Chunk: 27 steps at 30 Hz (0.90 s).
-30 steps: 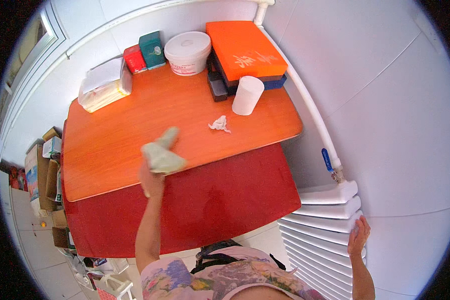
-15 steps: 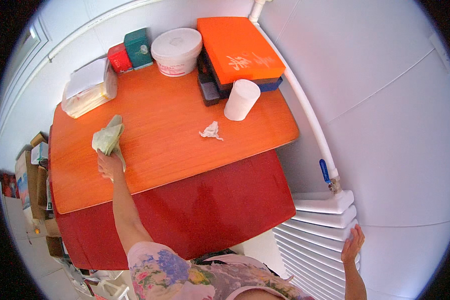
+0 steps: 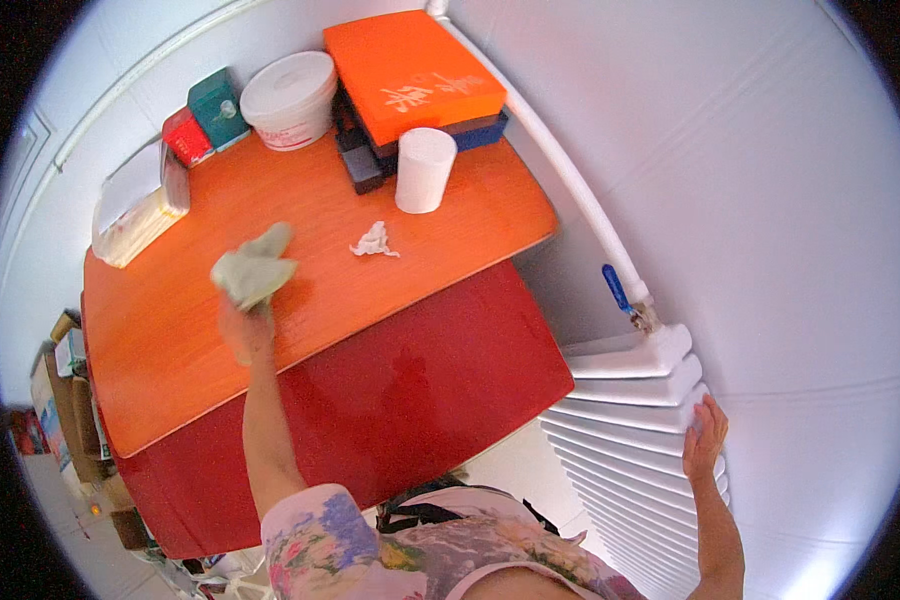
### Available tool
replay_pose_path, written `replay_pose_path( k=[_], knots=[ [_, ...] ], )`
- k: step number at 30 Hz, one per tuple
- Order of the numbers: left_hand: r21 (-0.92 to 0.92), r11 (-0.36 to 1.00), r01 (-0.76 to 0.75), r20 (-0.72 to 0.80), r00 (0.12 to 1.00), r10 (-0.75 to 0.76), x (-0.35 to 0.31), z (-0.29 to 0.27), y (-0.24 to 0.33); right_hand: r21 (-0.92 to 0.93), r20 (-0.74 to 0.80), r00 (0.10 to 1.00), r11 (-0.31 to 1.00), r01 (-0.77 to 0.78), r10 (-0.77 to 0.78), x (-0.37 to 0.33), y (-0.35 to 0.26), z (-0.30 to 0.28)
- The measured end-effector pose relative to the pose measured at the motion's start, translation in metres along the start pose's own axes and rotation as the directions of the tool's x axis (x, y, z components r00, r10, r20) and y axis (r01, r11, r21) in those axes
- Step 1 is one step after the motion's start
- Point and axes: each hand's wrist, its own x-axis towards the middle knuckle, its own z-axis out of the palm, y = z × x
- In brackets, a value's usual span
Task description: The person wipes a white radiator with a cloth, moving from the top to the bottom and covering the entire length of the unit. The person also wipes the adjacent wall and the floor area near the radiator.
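Note:
My left hand [image 3: 245, 325], blurred by motion, grips a pale yellow-green cloth [image 3: 254, 270] over the left part of the orange tabletop [image 3: 180, 340]. The cloth is bunched, with a loose end lifted toward the table's far side. To its right lies a crumpled white tissue [image 3: 374, 240], and behind that stands a white paper roll [image 3: 426, 171]. Away to the right, my right hand [image 3: 705, 437] rests against the edge of the white radiator [image 3: 630, 360]. Its fingers are stretched out and hold nothing.
Along the back stand a wrapped paper stack [image 3: 142, 205], a red box [image 3: 187, 137], a green box [image 3: 218, 108], a lidded white tub [image 3: 288, 100] and a large orange box [image 3: 415, 75]. A pipe with a blue valve handle [image 3: 615, 287] meets the radiator. Dark red table front [image 3: 420, 390] faces me.
My left hand has carried the cloth rightward across the tabletop. The view has turned, so the table appears shifted left and tilted. The right hand stays at the radiator.

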Motion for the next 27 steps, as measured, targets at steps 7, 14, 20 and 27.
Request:
replay_pose_path(
  k=[7, 14, 20, 27],
  knots=[
    [0.127, 0.988, 0.091, -0.145, 0.987, -0.072, -0.111, -0.027, -0.029, 0.036, -0.009, 1.000, 0.999, 0.003, -0.003, 0.004, -0.006, -0.009],
    [0.005, 0.942, -0.336, 0.382, 0.871, 0.308, -0.221, 0.042, 0.113, 0.074, -0.024, 1.000, 0.997, 0.018, -0.016, 0.002, 0.001, -0.004],
    [-0.159, 0.886, -0.435, 0.546, 0.709, 0.446, -0.248, 0.022, 0.126, 0.085, 0.010, 1.000, 0.996, 0.019, -0.019, -0.001, 0.009, -0.004],
    [0.242, 0.962, -0.123, 0.113, 0.989, 0.098, -0.249, -0.086, -0.039, 0.143, -0.038, 0.998, 0.988, 0.057, -0.052, -0.001, 0.017, 0.005]
  ],
)
